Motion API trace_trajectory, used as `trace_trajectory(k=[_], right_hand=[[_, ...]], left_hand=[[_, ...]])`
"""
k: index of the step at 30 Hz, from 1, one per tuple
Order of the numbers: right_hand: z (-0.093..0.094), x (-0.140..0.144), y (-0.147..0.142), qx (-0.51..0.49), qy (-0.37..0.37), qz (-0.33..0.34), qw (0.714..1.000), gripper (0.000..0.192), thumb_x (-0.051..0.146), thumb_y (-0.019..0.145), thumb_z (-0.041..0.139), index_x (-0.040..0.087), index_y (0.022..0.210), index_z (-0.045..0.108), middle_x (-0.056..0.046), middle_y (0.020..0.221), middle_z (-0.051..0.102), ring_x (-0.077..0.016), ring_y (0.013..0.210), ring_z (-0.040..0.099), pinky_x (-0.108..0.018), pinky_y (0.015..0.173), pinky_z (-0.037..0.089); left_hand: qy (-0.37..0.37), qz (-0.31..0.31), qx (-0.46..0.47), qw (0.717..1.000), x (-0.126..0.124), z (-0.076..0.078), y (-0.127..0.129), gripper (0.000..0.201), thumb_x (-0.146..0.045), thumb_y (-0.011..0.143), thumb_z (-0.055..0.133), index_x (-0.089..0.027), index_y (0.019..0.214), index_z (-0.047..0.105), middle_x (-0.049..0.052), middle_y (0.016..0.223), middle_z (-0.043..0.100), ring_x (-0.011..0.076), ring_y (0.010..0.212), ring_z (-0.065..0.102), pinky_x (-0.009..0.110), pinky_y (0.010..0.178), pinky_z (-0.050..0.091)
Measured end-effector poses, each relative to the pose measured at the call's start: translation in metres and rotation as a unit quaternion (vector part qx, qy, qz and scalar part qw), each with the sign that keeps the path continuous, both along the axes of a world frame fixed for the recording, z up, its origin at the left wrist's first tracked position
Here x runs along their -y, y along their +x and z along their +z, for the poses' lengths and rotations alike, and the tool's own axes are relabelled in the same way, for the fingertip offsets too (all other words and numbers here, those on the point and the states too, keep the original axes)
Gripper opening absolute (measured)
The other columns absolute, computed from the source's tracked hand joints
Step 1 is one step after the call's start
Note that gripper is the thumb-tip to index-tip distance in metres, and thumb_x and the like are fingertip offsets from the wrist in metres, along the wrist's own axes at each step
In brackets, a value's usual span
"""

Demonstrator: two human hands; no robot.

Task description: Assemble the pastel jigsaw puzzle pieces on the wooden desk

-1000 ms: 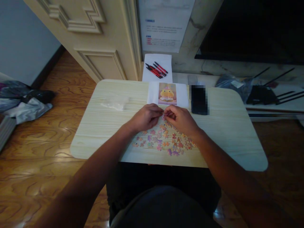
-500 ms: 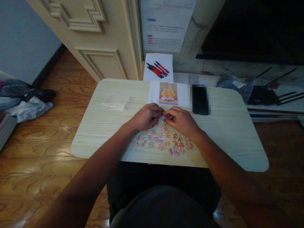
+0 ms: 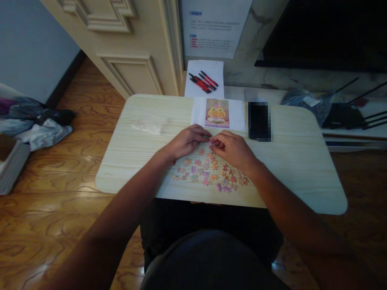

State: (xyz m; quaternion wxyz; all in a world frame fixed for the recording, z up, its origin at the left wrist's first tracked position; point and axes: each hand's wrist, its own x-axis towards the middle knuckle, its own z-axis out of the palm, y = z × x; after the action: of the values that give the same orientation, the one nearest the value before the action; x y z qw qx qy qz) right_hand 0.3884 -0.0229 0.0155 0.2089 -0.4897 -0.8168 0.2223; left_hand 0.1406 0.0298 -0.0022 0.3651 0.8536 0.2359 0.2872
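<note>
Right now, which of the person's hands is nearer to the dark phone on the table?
The right hand. It rests just below and left of the phone, apart from it. The left hand lies farther left, beyond the right one, its fingers meeting the right hand's.

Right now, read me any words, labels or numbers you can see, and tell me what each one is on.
Nothing can be read as it stands.
Wall sheet: blue and red headings over lines of print, too small and blurred.
Picture card: a yellow cartoon figure, no legible words.
Phone: pixelated, nothing legible.
Pens and puzzle pieces: no markings legible.
</note>
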Motion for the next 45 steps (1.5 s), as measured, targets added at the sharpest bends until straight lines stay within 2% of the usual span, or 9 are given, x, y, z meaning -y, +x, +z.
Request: trace_trajectory(k=[7, 11, 19, 26, 34, 45], right_hand=[[-0.001, 0.001, 0.000, -0.014, -0.007, 0.001, 1.000, 0.006, 0.022, 0.099, 0.074, 0.022, 0.105, 0.076, -0.008, 0.105, 0.074, -0.0229, 0.088, 0.070, -0.039, 0.085, 0.057], [-0.001, 0.001, 0.000, -0.019, 0.000, -0.002, 1.000, 0.004, 0.021, 0.099, 0.076, 0.022, 0.103, 0.077, -0.007, 0.104, 0.075, -0.0218, 0.085, 0.070, -0.038, 0.083, 0.057], [-0.006, 0.002, 0.000, -0.033, 0.033, -0.001, 0.999, 0.010, 0.016, 0.097, 0.080, 0.021, 0.105, 0.079, -0.005, 0.102, 0.076, -0.0189, 0.079, 0.070, -0.035, 0.079, 0.058], [-0.005, 0.003, -0.001, -0.027, 0.038, -0.004, 0.999, 0.005, 0.018, 0.098, 0.078, 0.022, 0.100, 0.078, -0.005, 0.101, 0.076, -0.0190, 0.078, 0.069, -0.036, 0.079, 0.058], [-0.007, 0.003, -0.001, -0.028, 0.037, -0.011, 0.999, 0.003, 0.020, 0.099, 0.076, 0.022, 0.097, 0.075, -0.005, 0.097, 0.074, -0.0186, 0.076, 0.068, -0.036, 0.076, 0.056], [-0.008, 0.004, -0.005, -0.047, 0.027, -0.037, 0.998, 0.007, 0.017, 0.095, 0.078, 0.022, 0.094, 0.073, -0.003, 0.091, 0.073, -0.0190, 0.074, 0.068, -0.036, 0.075, 0.056]], left_hand=[[-0.031, 0.007, -0.001, 1.000, -0.001, 0.002, -0.001, 0.048, -0.007, 0.083, 0.057, -0.027, 0.111, 0.090, 0.009, 0.132, 0.083, 0.0281, 0.129, 0.074, 0.052, 0.122, 0.055], [-0.014, 0.003, 0.008, 1.000, -0.001, 0.000, -0.001, 0.050, -0.006, 0.081, 0.057, -0.026, 0.111, 0.091, 0.010, 0.132, 0.083, 0.0292, 0.129, 0.074, 0.054, 0.120, 0.056], [0.020, 0.002, -0.001, 1.000, -0.002, -0.003, -0.002, 0.046, -0.011, 0.088, 0.055, -0.023, 0.116, 0.090, 0.012, 0.133, 0.082, 0.0281, 0.129, 0.073, 0.052, 0.116, 0.057], [0.042, -0.005, 0.006, 0.999, -0.001, -0.006, -0.003, 0.053, -0.005, 0.082, 0.054, -0.023, 0.117, 0.089, 0.012, 0.133, 0.082, 0.0281, 0.129, 0.074, 0.052, 0.117, 0.058], [0.074, 0.006, 0.019, 0.997, -0.001, -0.011, -0.001, 0.044, -0.005, 0.089, 0.056, -0.021, 0.115, 0.088, 0.014, 0.130, 0.082, 0.0283, 0.124, 0.076, 0.053, 0.111, 0.063], [0.107, 0.004, -0.011, 0.994, 0.003, -0.007, -0.001, 0.038, -0.009, 0.097, 0.057, -0.021, 0.119, 0.086, 0.015, 0.130, 0.081, 0.0277, 0.123, 0.077, 0.051, 0.110, 0.065]])
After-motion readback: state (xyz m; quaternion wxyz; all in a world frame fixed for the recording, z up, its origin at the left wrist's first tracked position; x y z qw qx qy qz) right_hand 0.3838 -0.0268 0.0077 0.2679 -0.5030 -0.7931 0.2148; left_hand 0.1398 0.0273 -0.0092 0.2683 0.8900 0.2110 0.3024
